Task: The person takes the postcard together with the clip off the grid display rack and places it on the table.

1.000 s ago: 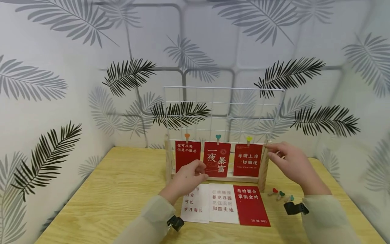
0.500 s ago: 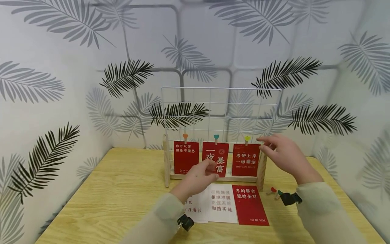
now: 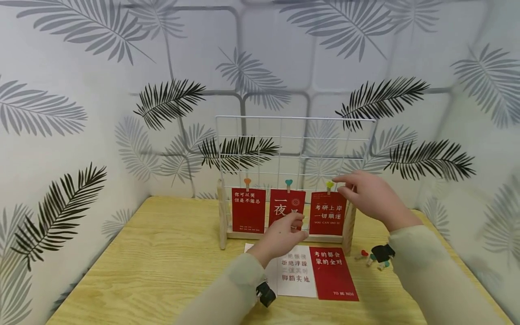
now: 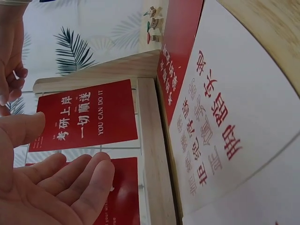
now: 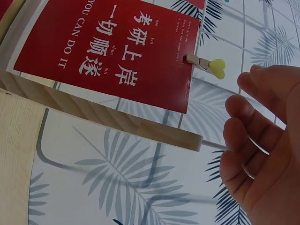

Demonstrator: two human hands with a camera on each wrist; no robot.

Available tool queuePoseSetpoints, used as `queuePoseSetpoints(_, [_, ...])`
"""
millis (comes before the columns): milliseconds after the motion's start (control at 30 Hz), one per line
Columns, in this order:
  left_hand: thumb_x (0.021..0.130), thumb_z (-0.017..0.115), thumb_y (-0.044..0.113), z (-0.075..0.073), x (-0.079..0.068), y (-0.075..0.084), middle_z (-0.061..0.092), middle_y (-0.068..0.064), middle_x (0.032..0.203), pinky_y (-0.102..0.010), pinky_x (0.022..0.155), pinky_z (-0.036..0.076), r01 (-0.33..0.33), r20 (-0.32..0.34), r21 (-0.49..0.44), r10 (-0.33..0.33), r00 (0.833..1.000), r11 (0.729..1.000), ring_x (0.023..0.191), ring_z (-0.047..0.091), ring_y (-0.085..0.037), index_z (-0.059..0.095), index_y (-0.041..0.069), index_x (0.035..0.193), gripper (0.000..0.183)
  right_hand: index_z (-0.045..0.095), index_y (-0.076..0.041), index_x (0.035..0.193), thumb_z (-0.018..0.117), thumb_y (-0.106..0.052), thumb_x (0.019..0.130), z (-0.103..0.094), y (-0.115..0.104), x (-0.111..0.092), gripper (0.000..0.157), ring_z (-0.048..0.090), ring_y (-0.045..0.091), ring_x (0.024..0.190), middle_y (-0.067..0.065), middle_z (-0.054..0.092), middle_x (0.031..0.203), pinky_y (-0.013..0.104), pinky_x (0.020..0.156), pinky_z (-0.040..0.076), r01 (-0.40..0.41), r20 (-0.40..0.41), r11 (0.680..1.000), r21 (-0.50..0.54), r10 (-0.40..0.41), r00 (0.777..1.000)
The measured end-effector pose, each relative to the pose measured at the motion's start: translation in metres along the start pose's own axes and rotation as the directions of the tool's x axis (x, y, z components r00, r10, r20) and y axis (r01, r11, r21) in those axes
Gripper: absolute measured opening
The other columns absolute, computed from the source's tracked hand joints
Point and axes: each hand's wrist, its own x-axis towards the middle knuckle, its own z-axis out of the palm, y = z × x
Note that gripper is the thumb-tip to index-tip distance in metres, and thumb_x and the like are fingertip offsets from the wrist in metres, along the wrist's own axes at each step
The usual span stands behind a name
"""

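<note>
A red card [image 3: 326,221] hangs at the right of a white wire grid rack [image 3: 292,118], held by a clothespin with a yellow heart [image 5: 217,68]. My right hand [image 3: 369,198] is beside that clothespin; its loosely bent fingers show a small gap from it in the right wrist view. In front of the middle red card [image 3: 280,203] hovers my left hand [image 3: 282,237], fingers relaxed and holding nothing, hiding the card's lower part. A teal heart clothespin [image 3: 289,183] tops this middle card. At the left, another red card [image 3: 248,212] hangs from an orange heart clothespin [image 3: 247,181].
Before the rack's wooden base [image 3: 239,235] lie a red card [image 3: 334,275] and a white card [image 3: 298,284] side by side, with another white card partly under my left arm. Loose heart clothespins [image 3: 364,253] lie right of the rack on the wooden table [image 3: 134,262].
My left hand has moved right, from the left card to the lower part of the middle one. My right hand has shifted left and up, from the rack's post toward the yellow clothespin.
</note>
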Motion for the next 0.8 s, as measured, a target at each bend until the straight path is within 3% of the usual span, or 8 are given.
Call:
queuePoseSetpoints(433, [0.098, 0.066, 0.035, 0.015, 0.017, 0.001, 0.059, -0.002, 0.142, -0.052, 0.102, 0.047, 0.069, -0.025, -0.001, -0.069, 0.997, 0.998, 0.125, 0.058, -0.025, 0.048, 0.019, 0.15, 0.057, 0.068, -0.015, 0.133, 0.062, -0.022, 0.1, 0.005, -0.003, 0.013, 0.034, 0.046, 0.016, 0.061, -0.004, 0.051, 0.064, 0.034, 0.054, 0.039, 0.041, 0.02, 0.99, -0.138, -0.038, 0.999])
queuePoseSetpoints(500, [0.098, 0.066, 0.035, 0.017, 0.018, 0.0, 0.059, -0.002, 0.141, -0.051, 0.101, 0.048, 0.07, -0.032, -0.001, -0.07, 0.997, 0.998, 0.125, 0.058, -0.026, 0.048, 0.019, 0.15, 0.057, 0.069, -0.016, 0.132, 0.062, -0.022, 0.1, 0.008, -0.003, 0.015, 0.033, 0.045, 0.016, 0.059, -0.004, 0.056, 0.065, 0.034, 0.052, 0.038, 0.037, 0.003, 0.985, -0.171, -0.037, 0.999])
queuePoseSetpoints(633, [0.098, 0.066, 0.034, 0.02, 0.021, 0.0, 0.059, -0.003, 0.141, -0.051, 0.1, 0.048, 0.072, -0.049, -0.009, -0.072, 0.996, 0.997, 0.124, 0.059, -0.026, 0.048, 0.018, 0.15, 0.057, 0.07, -0.017, 0.13, 0.063, -0.023, 0.099, 0.012, -0.004, 0.017, 0.033, 0.053, 0.019, 0.06, 0.006, 0.073, 0.085, 0.036, 0.052, 0.045, 0.027, -0.029, 0.974, -0.226, -0.034, 0.999])
queuePoseSetpoints(800, [0.098, 0.066, 0.033, 0.024, 0.027, 0.001, 0.06, -0.002, 0.139, -0.05, 0.098, 0.05, 0.081, -0.059, -0.007, -0.081, 0.995, 0.997, 0.12, 0.061, -0.024, 0.05, 0.018, 0.147, 0.054, 0.072, -0.016, 0.128, 0.062, -0.024, 0.1, 0.017, -0.007, 0.019, 0.031, 0.068, 0.026, 0.077, 0.012, 0.075, 0.108, 0.045, 0.062, 0.055, 0.006, -0.051, 0.964, -0.266, -0.02, 0.999])
